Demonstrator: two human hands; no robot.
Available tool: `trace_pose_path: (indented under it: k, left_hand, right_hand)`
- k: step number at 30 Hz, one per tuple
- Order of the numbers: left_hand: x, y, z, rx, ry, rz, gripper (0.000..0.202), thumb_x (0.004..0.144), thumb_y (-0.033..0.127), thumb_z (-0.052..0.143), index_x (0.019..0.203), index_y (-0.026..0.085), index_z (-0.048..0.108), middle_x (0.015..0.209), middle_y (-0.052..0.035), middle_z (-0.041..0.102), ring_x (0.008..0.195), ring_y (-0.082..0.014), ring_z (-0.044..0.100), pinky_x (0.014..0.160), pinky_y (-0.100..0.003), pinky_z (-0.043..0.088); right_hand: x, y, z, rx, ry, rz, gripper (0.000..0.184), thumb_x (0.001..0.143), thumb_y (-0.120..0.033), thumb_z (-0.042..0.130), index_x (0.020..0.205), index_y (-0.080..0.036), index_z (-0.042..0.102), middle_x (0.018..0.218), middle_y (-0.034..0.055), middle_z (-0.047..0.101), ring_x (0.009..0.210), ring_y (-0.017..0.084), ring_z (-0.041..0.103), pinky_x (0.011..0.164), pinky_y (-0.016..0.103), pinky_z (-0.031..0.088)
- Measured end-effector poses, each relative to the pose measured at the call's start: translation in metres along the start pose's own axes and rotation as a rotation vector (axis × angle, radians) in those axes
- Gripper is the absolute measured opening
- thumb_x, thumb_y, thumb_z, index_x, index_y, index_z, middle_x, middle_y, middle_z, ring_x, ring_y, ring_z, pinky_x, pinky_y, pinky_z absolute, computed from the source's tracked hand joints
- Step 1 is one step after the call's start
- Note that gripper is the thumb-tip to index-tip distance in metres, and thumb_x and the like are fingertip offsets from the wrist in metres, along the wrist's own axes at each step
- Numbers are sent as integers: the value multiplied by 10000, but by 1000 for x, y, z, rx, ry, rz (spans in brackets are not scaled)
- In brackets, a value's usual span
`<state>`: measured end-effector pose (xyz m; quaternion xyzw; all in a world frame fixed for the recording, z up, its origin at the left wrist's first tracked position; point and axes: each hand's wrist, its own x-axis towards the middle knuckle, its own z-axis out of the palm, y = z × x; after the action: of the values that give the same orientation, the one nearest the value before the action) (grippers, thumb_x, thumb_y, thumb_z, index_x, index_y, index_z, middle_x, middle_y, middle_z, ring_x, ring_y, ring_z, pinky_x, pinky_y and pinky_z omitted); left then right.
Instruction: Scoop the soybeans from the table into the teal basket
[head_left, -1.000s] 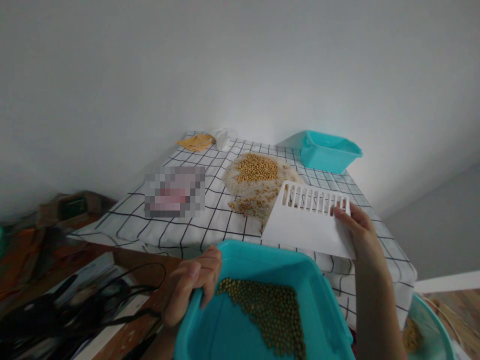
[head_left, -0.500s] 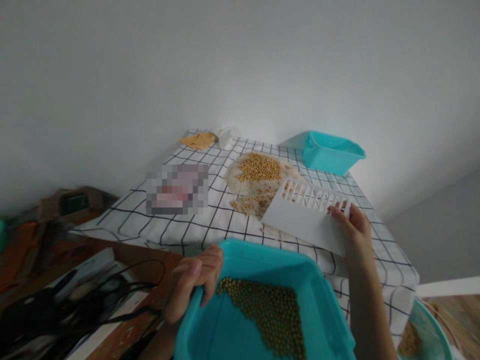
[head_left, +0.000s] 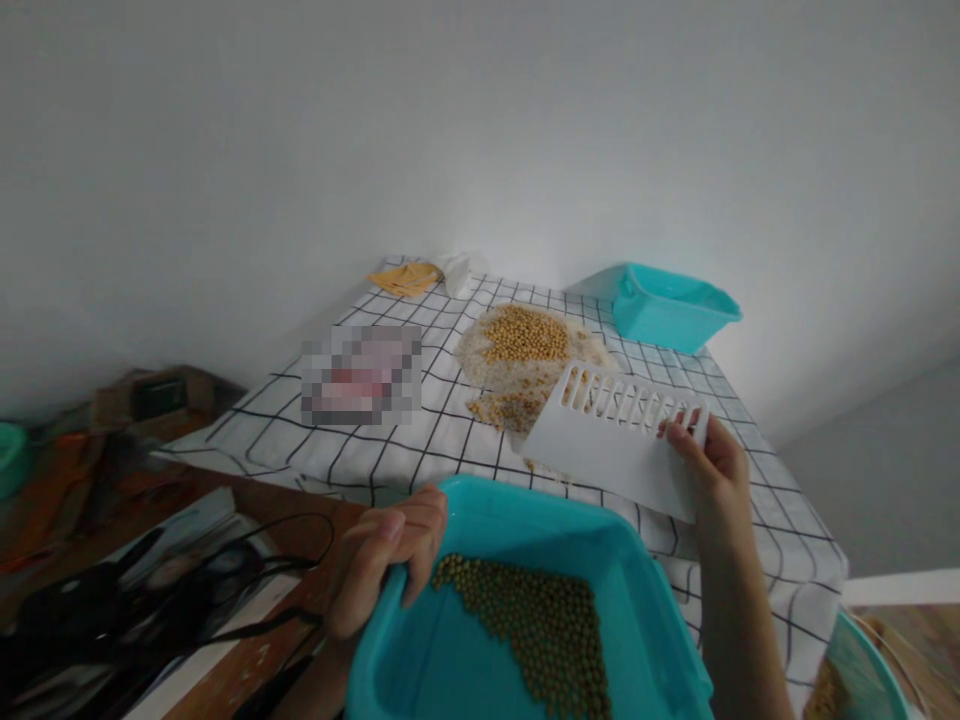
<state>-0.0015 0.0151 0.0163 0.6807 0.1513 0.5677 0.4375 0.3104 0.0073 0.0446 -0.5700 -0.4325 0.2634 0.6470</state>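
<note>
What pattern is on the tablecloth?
The tablecloth is white with black grid lines, shown in the head view.

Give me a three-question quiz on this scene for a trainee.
1. True or false: the left hand grips the rim of the near teal tub.
2. The right hand holds: A) a spoon B) a white slotted scraper C) a cup.
3. Fill in: the yellow beans lie heaped on the checked ____.
Key: 1 true; 2 B; 3 cloth.
</note>
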Motion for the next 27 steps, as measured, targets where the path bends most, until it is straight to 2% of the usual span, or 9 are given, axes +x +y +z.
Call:
trace_pose_path:
  k: [5,11,18,24,27]
  left_hand:
    - [1,0,-1,7,-7,2,625,1069,310,209,482,186,383,426,13,427,445,-162,413,608,-400,377]
    - [0,-1,-2,17,-6,9,618,1071,309,206,493,182,385,435,18,429,444,-154,412,598,-392,381]
    - [0,2,-2,30,-19,0,616,1069,304,203,493,187,388,436,14,426,444,-163,415,597,-392,378]
    - [-2,2,-6,-11,78,-51,599,1061,274,231,488,189,381,414,17,412,442,-165,379,628,-392,356]
    - [-2,3,-8,-8,63,-48,608,1063,291,235,483,190,388,412,14,437,438,-166,384,618,-391,353]
  right_hand:
    - [-1,0,1,1,-24,1,192,796,-400,756,815,-229,671,756,8,643,626,167,540,557,266,370]
    - [0,1,-2,3,58,-34,185,789,-397,751,813,-228,680,749,3,658,606,162,540,564,271,365]
    - [-3,3,-4,-45,26,-60,192,801,-408,734,805,-226,674,780,16,655,680,185,560,607,278,383]
    - [-4,3,-3,-8,-1,-35,168,801,-386,744,801,-232,677,781,10,650,697,185,560,618,280,386]
    - [-4,5,-4,20,-19,-10,181,782,-388,771,791,-230,684,755,5,642,668,172,547,586,270,380]
